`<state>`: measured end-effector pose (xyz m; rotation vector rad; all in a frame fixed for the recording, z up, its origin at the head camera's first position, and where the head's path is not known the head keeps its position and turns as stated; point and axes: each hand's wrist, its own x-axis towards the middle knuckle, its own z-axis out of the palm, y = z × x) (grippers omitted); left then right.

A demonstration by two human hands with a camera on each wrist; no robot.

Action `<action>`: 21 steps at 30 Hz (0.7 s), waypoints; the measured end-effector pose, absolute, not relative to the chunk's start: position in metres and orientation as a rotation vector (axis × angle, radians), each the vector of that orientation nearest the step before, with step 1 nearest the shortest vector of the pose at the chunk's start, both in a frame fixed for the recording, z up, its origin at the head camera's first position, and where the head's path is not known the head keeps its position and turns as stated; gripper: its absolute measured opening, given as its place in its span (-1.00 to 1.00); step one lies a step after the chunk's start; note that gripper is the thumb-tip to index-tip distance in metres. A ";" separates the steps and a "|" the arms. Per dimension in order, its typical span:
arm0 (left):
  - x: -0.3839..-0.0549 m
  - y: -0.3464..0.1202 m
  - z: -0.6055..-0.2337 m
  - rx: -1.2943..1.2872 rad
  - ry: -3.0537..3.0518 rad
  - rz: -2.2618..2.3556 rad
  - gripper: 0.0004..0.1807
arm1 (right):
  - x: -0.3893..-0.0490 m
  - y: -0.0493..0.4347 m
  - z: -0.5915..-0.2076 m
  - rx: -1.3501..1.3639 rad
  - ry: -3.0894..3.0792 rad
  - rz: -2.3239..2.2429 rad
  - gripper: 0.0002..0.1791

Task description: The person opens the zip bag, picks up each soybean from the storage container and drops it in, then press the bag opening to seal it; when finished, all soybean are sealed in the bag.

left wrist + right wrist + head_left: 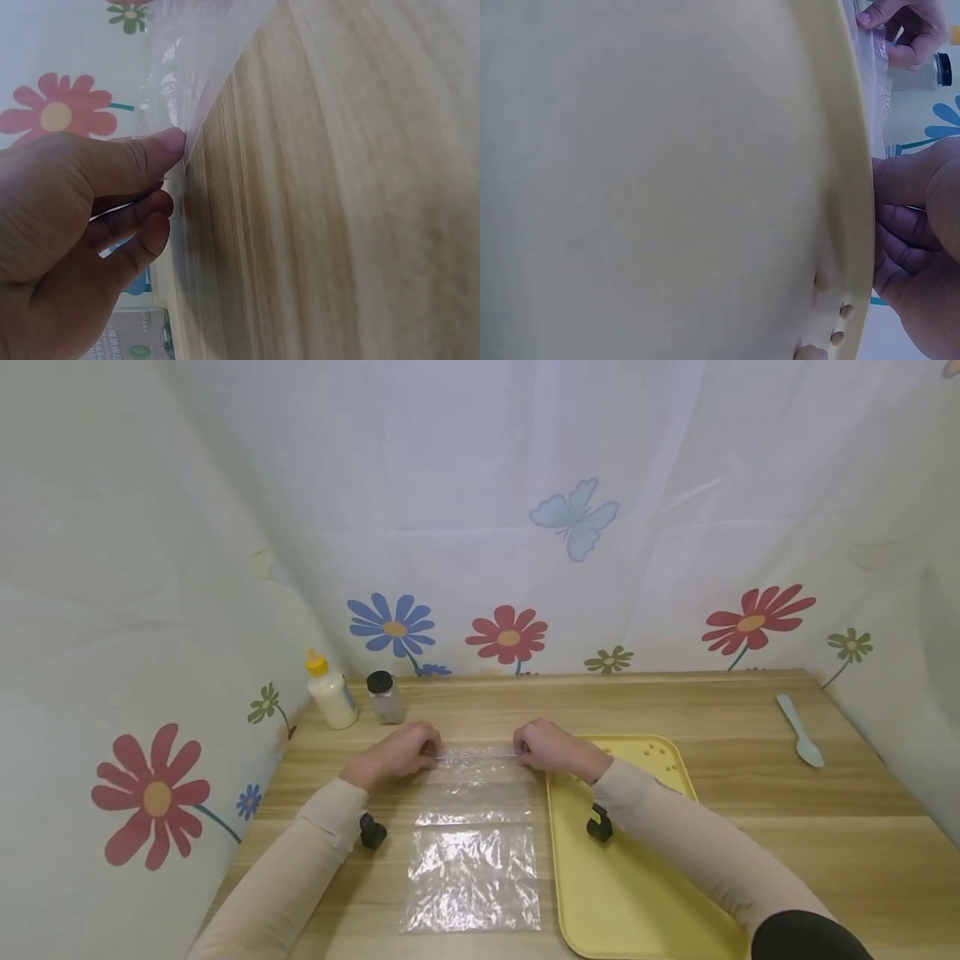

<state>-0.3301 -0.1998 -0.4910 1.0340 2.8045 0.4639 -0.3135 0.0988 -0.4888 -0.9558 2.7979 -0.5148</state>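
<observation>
A clear plastic bag (474, 868) lies flat and crinkled on the wooden table, its top edge stretched between my hands. At its far left corner my left hand (401, 750) pinches the edge; the left wrist view shows the thumb (161, 146) pressed on the film. My right hand (553, 747) grips the far right corner with bent fingers. In the right wrist view, the raised rim of the yellow tray (859, 150) hides that hand's fingertips. The tray stands right beside the bag, under my right forearm.
A glue bottle (333, 700) with a yellow cap and a small jar (386, 700) with a black lid stand at the back left. A pale spoon (799, 732) lies on the right. Several small round bits (838, 338) show in the tray's far corner. A flowered curtain (465, 543) hangs behind.
</observation>
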 end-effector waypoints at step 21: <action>-0.321 -0.207 -0.479 1.011 2.770 0.608 -0.88 | -0.306 0.101 -0.473 -0.985 2.803 -0.569 -0.96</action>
